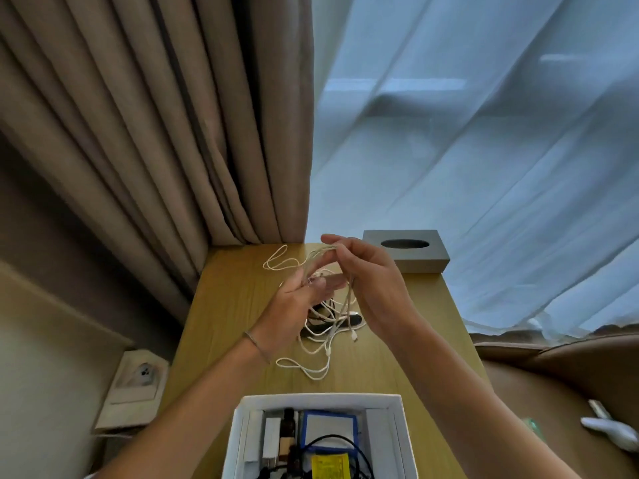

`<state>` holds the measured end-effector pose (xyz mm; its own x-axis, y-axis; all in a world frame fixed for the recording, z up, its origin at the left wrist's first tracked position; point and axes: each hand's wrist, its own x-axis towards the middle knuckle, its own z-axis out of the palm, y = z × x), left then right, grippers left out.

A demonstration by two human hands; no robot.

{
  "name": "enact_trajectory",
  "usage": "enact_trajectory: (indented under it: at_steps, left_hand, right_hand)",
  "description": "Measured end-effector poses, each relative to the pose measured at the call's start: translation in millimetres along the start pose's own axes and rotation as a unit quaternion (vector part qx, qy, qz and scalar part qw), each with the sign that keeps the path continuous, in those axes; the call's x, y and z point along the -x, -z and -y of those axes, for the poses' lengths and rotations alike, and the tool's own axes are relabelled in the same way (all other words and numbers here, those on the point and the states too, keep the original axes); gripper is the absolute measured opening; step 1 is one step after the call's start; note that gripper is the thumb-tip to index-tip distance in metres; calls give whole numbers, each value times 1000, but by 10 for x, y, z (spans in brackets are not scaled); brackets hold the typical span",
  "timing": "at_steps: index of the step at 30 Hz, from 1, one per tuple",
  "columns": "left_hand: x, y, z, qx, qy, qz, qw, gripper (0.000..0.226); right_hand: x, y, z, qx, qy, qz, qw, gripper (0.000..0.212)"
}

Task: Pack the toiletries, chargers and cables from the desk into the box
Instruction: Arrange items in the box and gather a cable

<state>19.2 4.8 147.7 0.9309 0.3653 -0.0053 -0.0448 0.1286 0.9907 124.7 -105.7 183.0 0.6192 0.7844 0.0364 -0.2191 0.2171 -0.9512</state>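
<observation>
Both hands raised over the desk (221, 305), left hand (297, 305) and right hand (366, 281) pinching a white cable (325, 344), its tangle partly hidden behind them, box (238, 433) cut off below

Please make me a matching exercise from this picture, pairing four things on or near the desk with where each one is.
Things:
1. white cable
2. grey tissue box
3. white box
4. wall socket

Places:
A. at the desk's near edge, already holding items
B. on the wall left of the desk
C. at the desk's far right corner, by the sheer curtain
D. held up in both hands, loops trailing onto the desk

Pairs: 1-D, 2-C, 3-A, 4-B. The left hand and the right hand both grip the cable.
</observation>
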Motion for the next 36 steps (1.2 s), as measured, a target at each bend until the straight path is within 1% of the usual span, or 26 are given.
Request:
enact_trajectory:
  at_steps: [2,3,5,6,7,8,9,11,13,15,17,19,21,24,25,28,29,31,33,35,36]
  left_hand:
    - [87,-76,48,64,27,-14,997,42]
    - [140,-116,64,88,39,-9,995,43]
    - [238,-186,49,89,53,0,995,29]
    - [274,-211,45,82,59,-2,995,21]
    - [304,-224,57,82,58,-6,995,20]
    - [331,-239,64,90,57,-19,994,24]
    - [357,-251,73,106,53,-40,992,27]
    - [415,-236,91,141,43,-85,985,32]
    - [475,-197,121,171,46,-142,974,37]
    - [517,-153,185,205,63,-198,957,45]
    - [560,-135,274,201,79,-239,947,53]
    - [616,-164,386,186,93,-255,944,56]
    - [680,-172,487,189,104,-257,942,53]
    - [751,-116,574,187,99,-261,942,50]
    - [766,-101,587,193,95,-268,939,49]
    - [805,-134,619,225,93,-290,926,45]
    - [822,-156,637,225,93,-297,923,46]
    - [864,-155,683,210,98,-302,925,51]
    - [918,-82,736,177,102,-299,932,52]
    - [981,21,789,122,106,-286,944,45]
    - [1020,67,817,95,112,-278,949,40]
  right_hand:
    - [85,-120,-27,-17,-38,-31,999,21]
    - [117,-167,-57,10,-43,-49,998,20]
    - [167,-233,-112,121,-18,-80,989,21]
    - [195,-249,-121,166,0,-85,982,20]
    - [227,-246,-128,186,11,-83,979,18]
    - [270,-234,-136,183,10,-71,980,16]
    - [318,-211,-156,170,-6,-50,984,19]
    - [449,-160,-259,124,-72,6,990,38]
    - [622,-151,-437,90,-141,64,984,49]
    - [792,-181,-628,97,-192,125,969,45]
    - [952,-187,-787,111,-220,170,954,36]
    - [1082,-161,-884,115,-235,178,948,27]
    - [1194,-102,-944,129,-256,180,941,15]
    - [1301,-25,-1016,119,-277,161,940,16]
    - [1322,-22,-1033,106,-279,156,942,20]
    - [1348,-79,-1115,73,-282,176,940,47]
    - [1354,-106,-1152,71,-282,172,941,51]
    - [1367,-118,-1227,41,-295,147,943,44]
    - [1391,-78,-1261,-7,-312,152,938,30]
    - [1401,-13,-1272,-30,-330,169,928,24]
    - [1398,15,-1277,-20,-338,174,925,24]
